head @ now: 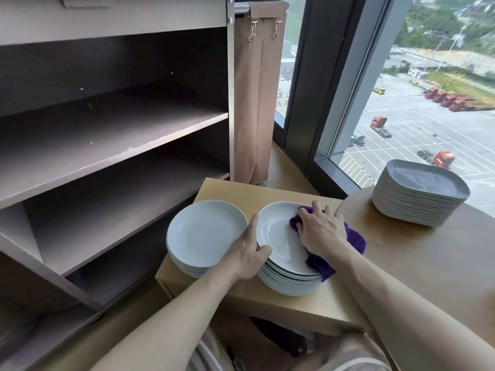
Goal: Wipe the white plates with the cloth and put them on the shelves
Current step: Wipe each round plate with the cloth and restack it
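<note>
Two stacks of round white plates stand on a low wooden table (241,191). On the right stack the top plate (281,236) is held at its left rim by my left hand (249,253), thumb on top. My right hand (320,228) presses a purple cloth (353,239) onto that plate's right side, fingers spread over the cloth. The left stack (206,234) sits untouched beside it. To the left, the brown shelf unit (112,135) has bare shelves.
A stack of grey squarish plates (420,196) sits on a round wooden table (428,258) at the right, by the window. A tan fabric bag (257,97) hangs on the shelf unit's right side. My knees are below the low table.
</note>
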The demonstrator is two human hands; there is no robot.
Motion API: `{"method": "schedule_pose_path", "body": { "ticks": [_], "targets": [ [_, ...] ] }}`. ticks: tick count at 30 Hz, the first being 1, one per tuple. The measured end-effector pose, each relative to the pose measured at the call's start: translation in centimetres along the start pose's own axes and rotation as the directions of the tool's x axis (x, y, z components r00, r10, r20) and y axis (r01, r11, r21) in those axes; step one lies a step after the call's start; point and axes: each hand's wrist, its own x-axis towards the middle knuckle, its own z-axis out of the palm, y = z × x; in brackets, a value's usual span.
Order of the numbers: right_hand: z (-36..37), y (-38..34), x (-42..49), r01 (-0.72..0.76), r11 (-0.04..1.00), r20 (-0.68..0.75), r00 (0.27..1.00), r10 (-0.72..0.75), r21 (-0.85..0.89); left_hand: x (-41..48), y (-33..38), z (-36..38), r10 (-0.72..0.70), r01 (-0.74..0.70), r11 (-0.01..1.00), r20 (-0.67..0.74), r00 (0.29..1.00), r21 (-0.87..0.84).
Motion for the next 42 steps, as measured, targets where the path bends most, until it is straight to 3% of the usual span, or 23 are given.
{"method": "schedule_pose_path", "body": {
  "ticks": [5,8,14,19,25,31,38,42],
  "targets": [
    [-2.2,2.2,-1.0,-0.012,0.975,0.315,0.947,-0.060,0.221,0.0,0.0,-0.1,-0.011,0.011,1.000,0.010,1.000,0.006],
    [-2.8,2.0,-2.3,0.024,0.960,0.367,0.921,-0.130,0.279,-0.1,0.0,-0.3,-0.012,0.012,1.000,0.030,0.999,0.001],
    [-3.3,-0.3,-3.9,0.123,0.932,0.328,0.913,-0.241,0.342,-0.2,0.1,-0.9,-0.014,0.014,1.000,0.084,0.996,0.002],
    [-3.1,-2.3,-3.2,0.109,0.872,0.294,0.915,-0.275,0.477,-0.1,-0.3,-1.2,-0.002,-0.004,0.998,0.102,0.995,0.065],
    [-1.7,-4.9,-2.4,0.126,0.895,0.102,0.977,-0.187,0.428,-0.1,-0.7,-0.7,0.019,-0.023,0.998,0.052,0.998,0.064],
    [-0.8,-6.0,-0.5,0.087,0.911,0.023,0.994,-0.106,0.404,0.3,-1.2,-0.2,0.011,-0.013,0.978,0.009,1.000,0.209],
    [0.5,-5.2,1.0,-0.097,0.944,-0.030,0.993,0.112,0.315,0.3,-1.2,0.0,-0.019,0.017,0.986,0.009,1.000,0.166],
    [0.4,-2.7,0.5,-0.125,0.976,-0.037,0.990,0.133,0.177,0.6,-1.4,-0.1,-0.018,0.016,0.988,0.010,1.000,0.153]
  ]
}}
